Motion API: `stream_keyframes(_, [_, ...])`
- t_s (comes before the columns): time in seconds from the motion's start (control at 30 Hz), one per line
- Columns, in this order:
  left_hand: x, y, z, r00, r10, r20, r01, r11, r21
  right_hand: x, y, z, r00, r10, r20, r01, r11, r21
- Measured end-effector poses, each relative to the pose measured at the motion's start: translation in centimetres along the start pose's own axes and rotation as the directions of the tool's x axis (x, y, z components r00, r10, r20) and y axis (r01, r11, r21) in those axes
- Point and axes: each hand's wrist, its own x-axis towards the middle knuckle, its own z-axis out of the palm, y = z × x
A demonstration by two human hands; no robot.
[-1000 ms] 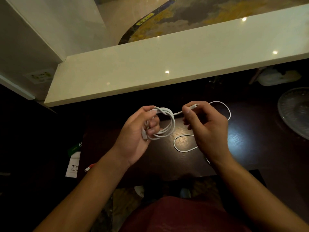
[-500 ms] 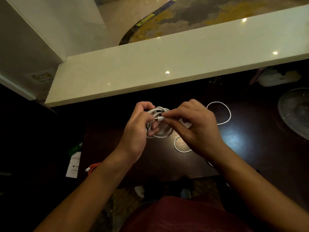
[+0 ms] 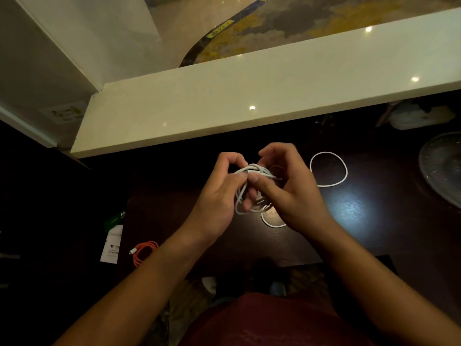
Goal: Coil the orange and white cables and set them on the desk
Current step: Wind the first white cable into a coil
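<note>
Fingers [image 3: 232, 186] of the left hand [image 3: 214, 206] close around the bundled loops of the white cable [image 3: 254, 171], held just above the middle of the dark table [image 3: 361, 221]. Right hand [image 3: 294, 196] meets it, thumb and forefinger pinched on the strands at the bundle's top. Loose cable trails off as a loop lying on the table toward the far right. Near the table's left front corner lies the orange cable [image 3: 144, 252], coiled, beside a white card [image 3: 112, 243].
</note>
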Motion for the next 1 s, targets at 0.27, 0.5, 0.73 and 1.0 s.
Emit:
stream_keyframes(0.27, [-0.8,0.3,0.4,0.997,0.081,0.003,-0.08,0.97,0.229,-0.3,0.4,0.6,0.992,-0.074,-0.098,0.032,0.925,-0.378])
stream_keyframes(0.5, [-1.1,0.5,0.6,0.995,0.024,-0.102,-0.01,0.991,0.132,-1.1,0.3,1.3,0.956,-0.173,-0.238,0.062,0.909,-0.411])
stream_keyframes(0.73, [-1.0,-0.4,0.2,0.993,0.097,-0.063,-0.08,0.97,0.228,-0.9,0.8,0.8,0.978,-0.105,-0.178,0.016,0.898,-0.44])
stream_keyframes(1.0, [-1.3,-0.8,-0.7,0.99,0.129,0.065,-0.143,0.938,0.315,-0.2,0.5,-1.0,0.994,0.003,0.108,0.015,0.986,-0.169])
